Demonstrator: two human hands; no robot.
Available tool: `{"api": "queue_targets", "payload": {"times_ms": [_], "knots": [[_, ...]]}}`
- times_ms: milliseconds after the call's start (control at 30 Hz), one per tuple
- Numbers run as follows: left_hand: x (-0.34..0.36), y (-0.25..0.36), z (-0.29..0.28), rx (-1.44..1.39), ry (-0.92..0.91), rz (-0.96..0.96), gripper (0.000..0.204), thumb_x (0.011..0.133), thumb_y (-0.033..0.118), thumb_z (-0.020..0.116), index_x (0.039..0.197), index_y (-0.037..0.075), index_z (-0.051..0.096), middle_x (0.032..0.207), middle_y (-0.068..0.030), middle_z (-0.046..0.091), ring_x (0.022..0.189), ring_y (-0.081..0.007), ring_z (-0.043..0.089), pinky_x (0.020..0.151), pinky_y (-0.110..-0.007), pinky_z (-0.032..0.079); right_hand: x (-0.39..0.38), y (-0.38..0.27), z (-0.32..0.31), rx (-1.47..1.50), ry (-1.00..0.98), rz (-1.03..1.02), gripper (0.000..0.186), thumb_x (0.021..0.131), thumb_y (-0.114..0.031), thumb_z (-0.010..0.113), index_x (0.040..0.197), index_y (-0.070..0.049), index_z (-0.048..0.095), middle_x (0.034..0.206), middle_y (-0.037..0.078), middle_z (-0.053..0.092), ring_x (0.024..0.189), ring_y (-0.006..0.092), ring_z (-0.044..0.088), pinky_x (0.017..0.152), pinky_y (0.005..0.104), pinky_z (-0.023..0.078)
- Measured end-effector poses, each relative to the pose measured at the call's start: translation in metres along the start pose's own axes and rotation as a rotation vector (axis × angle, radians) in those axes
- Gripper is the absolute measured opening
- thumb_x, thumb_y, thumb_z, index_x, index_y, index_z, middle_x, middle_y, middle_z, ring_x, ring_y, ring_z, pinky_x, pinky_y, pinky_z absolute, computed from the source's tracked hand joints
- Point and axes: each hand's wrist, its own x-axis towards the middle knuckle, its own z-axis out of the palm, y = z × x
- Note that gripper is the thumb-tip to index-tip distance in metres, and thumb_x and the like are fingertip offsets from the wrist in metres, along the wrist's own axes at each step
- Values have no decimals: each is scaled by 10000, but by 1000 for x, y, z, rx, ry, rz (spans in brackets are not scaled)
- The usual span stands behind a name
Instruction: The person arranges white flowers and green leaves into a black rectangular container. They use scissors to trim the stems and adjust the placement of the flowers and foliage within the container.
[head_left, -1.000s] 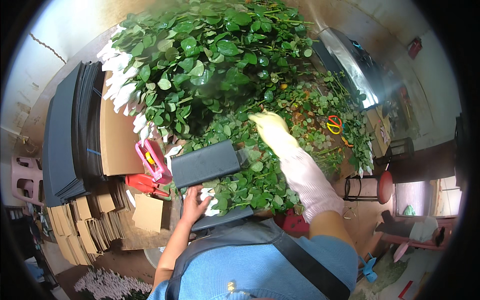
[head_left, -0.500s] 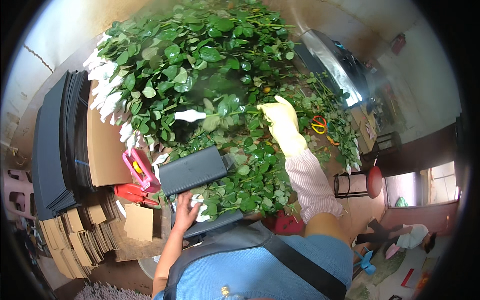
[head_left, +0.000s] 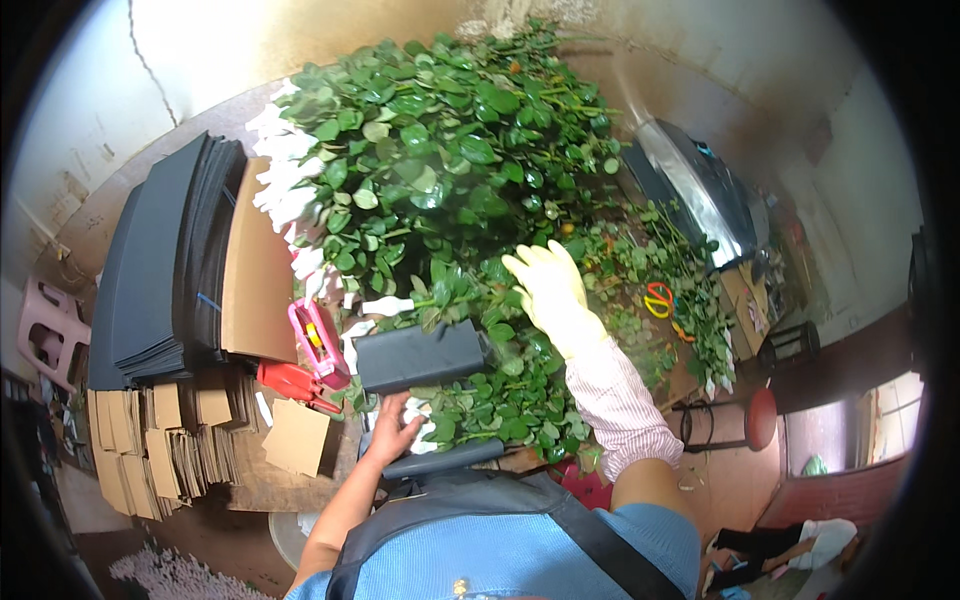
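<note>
My bare left hand (head_left: 393, 432) rests at the white-sleeved heads (head_left: 423, 412) of a near bunch of leafy stems (head_left: 505, 405), thumb and fingers apart. Below it lies a dark wrapping sheet (head_left: 440, 458). My right hand (head_left: 548, 292), in a pale yellow glove and pink striped sleeve, has its fingers spread over the leaves right of centre. A single white-sleeved stem (head_left: 388, 306) lies left of it, just above a folded dark grey packet (head_left: 420, 355). The big pile of roses (head_left: 430, 150), white sleeves on the left, fills the back. Scissors (head_left: 657, 300) lie right of my glove.
Dark sheets (head_left: 160, 260), brown cardboard (head_left: 255, 260) and small card stacks (head_left: 165, 450) stand left, near a pink tape dispenser (head_left: 318, 345) and red tool (head_left: 285, 385). Foil wrap (head_left: 700, 195) lies back right. A red stool (head_left: 757, 418) and a co-worker (head_left: 815, 545) are at right.
Half a second ago my gloved hand held a white-sleeved stem; now that stem lies on the leaves and the glove's fingers are spread. The whole view has shifted.
</note>
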Motion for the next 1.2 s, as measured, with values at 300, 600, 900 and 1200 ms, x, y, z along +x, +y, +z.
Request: {"api": "queue_targets", "payload": {"times_ms": [300,600,900,1200], "knots": [[-4,-7,7,-58,19,-37,577,882,209,778,1363,-9,546,1225,-214,579,1118,-365,614,949,-415,525,225,49,-46,-445,538,35,640,890,-263,699,1488,-139,507,1445,109,574,1345,291,508,1208,445,310],[-1,5,3,26,24,-12,570,880,276,788,1345,22,577,1232,-201,600,1130,-382,602,959,-439,493,275,135,-33,-273,-44,59,241,933,-168,599,1119,-113,742,1366,107,658,1325,272,556,1135,394,376],[-4,16,-6,59,23,-9,564,884,235,782,1363,41,556,1268,-201,582,1171,-404,579,997,-447,479,191,110,-147,-56,372,-67,363,746,65,663,1058,-104,739,960,198,723,920,406,702,783,466,553],[-3,-4,9,-44,28,0,598,878,208,777,1392,33,529,1278,-209,570,1208,-411,555,1042,-445,456,63,141,-138,676,465,206,256,871,-17,671,1123,-6,712,1050,159,747,876,316,707,801,390,549]]}}
